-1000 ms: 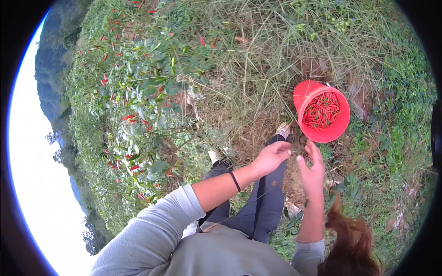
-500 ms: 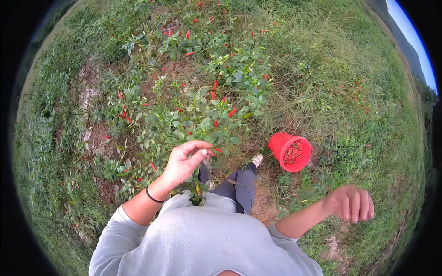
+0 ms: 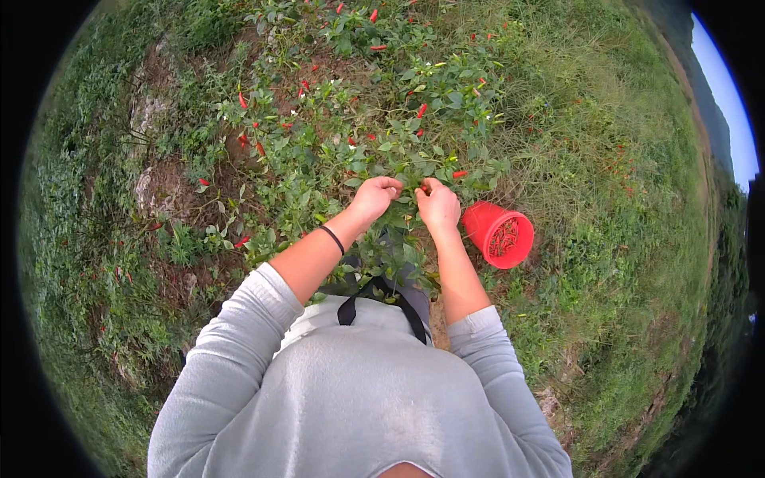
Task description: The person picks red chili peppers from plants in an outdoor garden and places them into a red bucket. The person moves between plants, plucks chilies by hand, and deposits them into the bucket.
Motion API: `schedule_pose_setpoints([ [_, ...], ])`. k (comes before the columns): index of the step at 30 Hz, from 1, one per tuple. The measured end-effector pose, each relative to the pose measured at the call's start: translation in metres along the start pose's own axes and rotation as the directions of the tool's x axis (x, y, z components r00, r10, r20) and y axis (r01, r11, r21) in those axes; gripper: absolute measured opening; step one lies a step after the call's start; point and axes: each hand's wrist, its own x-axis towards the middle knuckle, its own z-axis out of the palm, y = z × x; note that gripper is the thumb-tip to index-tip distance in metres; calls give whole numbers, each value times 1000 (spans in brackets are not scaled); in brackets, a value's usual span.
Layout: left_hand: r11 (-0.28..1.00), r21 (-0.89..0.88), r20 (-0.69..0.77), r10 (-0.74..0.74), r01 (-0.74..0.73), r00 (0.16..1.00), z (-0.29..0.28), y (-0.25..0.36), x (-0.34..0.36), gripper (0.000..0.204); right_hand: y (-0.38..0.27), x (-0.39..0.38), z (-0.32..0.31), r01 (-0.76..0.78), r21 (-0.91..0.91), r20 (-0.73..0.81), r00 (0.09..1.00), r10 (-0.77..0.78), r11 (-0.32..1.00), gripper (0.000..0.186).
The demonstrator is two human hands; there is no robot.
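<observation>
Both of my hands reach into a chili pepper plant (image 3: 406, 169) in front of me, their fingertips a short gap apart. My left hand (image 3: 378, 198), with a dark band at its wrist, has fingers and thumb drawn together among the leaves; what they hold, if anything, is hidden. My right hand (image 3: 439, 209) is closed at the fingertips on a red chili pepper (image 3: 425, 190), mostly covered by the fingers. Another red chili pepper (image 3: 459, 174) hangs just beyond that hand, to the right.
A red bucket (image 3: 480, 224) leans on its side to the right of my right hand, with many red chili peppers (image 3: 504, 237) inside. More plants with red peppers spread ahead and left, over patches of bare soil (image 3: 163, 187). Tall grass (image 3: 574, 103) grows at the right.
My right hand has swung from beyond the bucket, at the lower right, into the plant. My left hand has moved forward and right; the red pepper at its fingertips no longer shows.
</observation>
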Motion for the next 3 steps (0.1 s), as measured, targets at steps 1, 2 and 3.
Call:
schedule_pose_setpoints([
  [1,995,-12,17,-98,98,995,5,-7,3,27,2,-9,-1,-43,34,14,999,43,998,26],
  [2,975,-76,39,-206,209,978,10,-9,3,30,4,-16,-1,-95,71,18,995,94,993,26],
  [3,939,-135,65,-311,318,948,16,-11,2,34,11,-23,1,-89,129,6,996,89,988,29],
])
